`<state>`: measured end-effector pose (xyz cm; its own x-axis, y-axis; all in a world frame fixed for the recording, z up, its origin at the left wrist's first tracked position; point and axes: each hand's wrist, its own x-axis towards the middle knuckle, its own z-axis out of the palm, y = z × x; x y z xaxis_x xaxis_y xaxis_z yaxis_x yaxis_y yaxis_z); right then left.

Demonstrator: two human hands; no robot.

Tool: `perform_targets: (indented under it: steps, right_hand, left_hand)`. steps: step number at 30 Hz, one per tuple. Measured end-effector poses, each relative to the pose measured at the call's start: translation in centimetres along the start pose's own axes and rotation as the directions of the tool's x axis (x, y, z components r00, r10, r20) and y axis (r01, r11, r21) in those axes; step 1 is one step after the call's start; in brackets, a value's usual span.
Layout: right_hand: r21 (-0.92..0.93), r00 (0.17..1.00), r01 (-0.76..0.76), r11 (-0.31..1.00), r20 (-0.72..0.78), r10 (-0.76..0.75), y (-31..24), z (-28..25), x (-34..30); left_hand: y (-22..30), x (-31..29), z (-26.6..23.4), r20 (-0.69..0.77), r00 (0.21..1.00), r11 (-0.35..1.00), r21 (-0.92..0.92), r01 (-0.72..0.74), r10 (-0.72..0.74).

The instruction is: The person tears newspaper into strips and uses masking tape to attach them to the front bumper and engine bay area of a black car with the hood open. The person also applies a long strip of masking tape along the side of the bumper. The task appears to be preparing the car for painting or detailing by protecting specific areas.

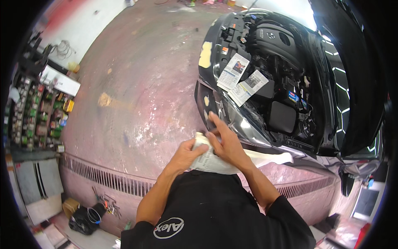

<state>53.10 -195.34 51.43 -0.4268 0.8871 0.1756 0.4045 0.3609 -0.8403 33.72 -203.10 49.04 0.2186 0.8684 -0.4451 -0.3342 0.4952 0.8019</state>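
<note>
Over the car's front corner, my left hand (pixel 185 156) pinches a printed newspaper sheet (pixel 213 164) between thumb and fingers. The sheet has a pale, yellowish upper edge. My right hand (pixel 228 145) is at that sheet's right side, its index finger stretched out and its thumb apart, close to the upper edge; some of its fingers are hidden. A long white strip (pixel 271 159) runs out to the right behind my right forearm; I cannot tell whether it belongs to the sheet. Just beyond my hands are the headlight (pixel 248 129) and the dark bumper (pixel 203 99).
The black car's hood (pixel 356 79) is raised over the engine cover (pixel 273 36). Two newspaper pieces (pixel 239 81) lie across the front of the engine bay. Yellow filler patches (pixel 205 54) mark the bumper. Shelves of cans (pixel 41 108) stand left; a floor grate (pixel 112 176) crosses nearby.
</note>
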Motion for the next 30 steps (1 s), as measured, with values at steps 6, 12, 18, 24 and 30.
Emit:
perform_targets:
  steps: [6, 12, 18, 24, 30]
  right_hand:
    - [-0.181, 0.721, -0.525, 0.832, -0.614, 0.321, 24.2, 0.3, 11.4]
    - [0.129, 0.028, -0.978, 0.166, -0.701, 0.712, 35.0, -3.0, 18.3]
    - [0.299, -0.107, -0.939, 0.171, -0.727, 0.679, 37.1, -1.6, 19.7]
    - [0.597, 0.154, -0.441, 0.67, -0.685, 0.712, 33.1, -3.6, 21.4]
    - [0.5, 0.47, -0.436, 0.748, -0.582, 0.663, 35.8, -1.6, 27.2]
  left_hand:
    - [3.4, 3.3, -11.3, -0.253, 0.965, 0.991, 0.133, -0.035, 0.068]
    - [11.0, 8.2, -19.1, -0.437, 0.898, 0.997, 0.076, -0.015, 0.047]
    - [18.6, 15.2, -23.1, -0.48, 0.877, 0.996, 0.06, 0.067, -0.03]
    - [24.4, 22.0, -25.4, -0.463, 0.884, 0.98, 0.131, 0.147, -0.07]
    - [27.8, 27.6, -26.4, -0.424, 0.903, 0.971, 0.183, 0.155, -0.064]
